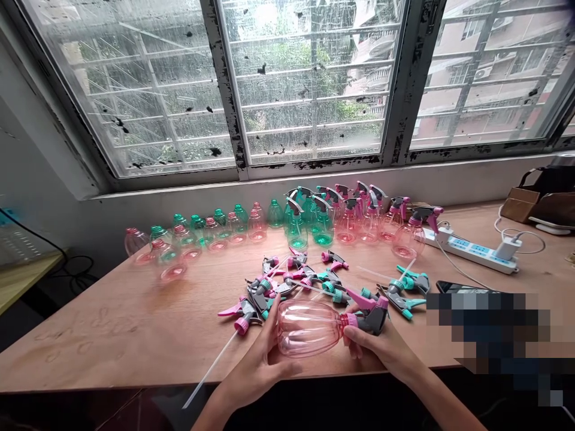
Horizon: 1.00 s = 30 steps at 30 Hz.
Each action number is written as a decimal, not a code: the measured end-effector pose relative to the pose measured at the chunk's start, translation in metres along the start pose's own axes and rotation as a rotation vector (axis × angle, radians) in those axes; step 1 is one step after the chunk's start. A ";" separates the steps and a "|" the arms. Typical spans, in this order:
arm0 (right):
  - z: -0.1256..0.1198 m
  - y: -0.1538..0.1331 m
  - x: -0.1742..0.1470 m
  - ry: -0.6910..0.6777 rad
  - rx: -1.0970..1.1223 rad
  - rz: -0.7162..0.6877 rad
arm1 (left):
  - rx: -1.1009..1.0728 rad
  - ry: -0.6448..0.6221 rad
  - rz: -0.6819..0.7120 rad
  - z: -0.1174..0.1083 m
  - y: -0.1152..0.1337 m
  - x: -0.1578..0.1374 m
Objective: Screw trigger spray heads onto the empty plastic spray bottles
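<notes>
Pink bottle was held sideways near the table edge: left hand curled round its base, right hand's fingers gripping the collar. Judged light, slick, thin-walled; collar likely firmest hold.

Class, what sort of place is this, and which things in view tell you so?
Probably an indoor workshop: a brown wooden table beside a grimy metal-framed window bears many clear pink and green plastic bottles and a heap of loose grey-and-pink and grey-and-teal plastic trigger spray heads.
</notes>
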State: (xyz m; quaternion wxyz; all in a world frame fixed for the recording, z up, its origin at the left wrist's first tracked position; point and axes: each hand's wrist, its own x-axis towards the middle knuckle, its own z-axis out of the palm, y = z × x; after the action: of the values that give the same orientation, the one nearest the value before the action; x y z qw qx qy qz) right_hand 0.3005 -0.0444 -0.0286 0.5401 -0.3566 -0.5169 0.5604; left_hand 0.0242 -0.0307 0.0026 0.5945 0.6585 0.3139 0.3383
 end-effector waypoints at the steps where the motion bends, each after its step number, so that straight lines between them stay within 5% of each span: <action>1: 0.000 0.000 0.000 -0.004 -0.007 0.001 | -0.020 -0.002 -0.003 -0.001 0.000 0.000; 11: 0.001 -0.001 0.000 0.003 0.025 0.007 | 0.060 0.019 0.025 0.000 -0.006 -0.002; 17: 0.001 0.000 0.001 0.014 -0.033 0.017 | -0.093 0.078 -0.011 0.000 -0.007 -0.001; 30: 0.001 0.001 0.001 0.012 -0.017 0.012 | -0.088 0.014 0.017 0.002 -0.002 0.000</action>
State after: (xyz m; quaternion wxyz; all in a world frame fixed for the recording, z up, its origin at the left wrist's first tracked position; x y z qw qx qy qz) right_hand 0.2991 -0.0435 -0.0295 0.5368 -0.3675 -0.5163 0.5569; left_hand 0.0259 -0.0317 0.0000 0.6177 0.6321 0.2971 0.3613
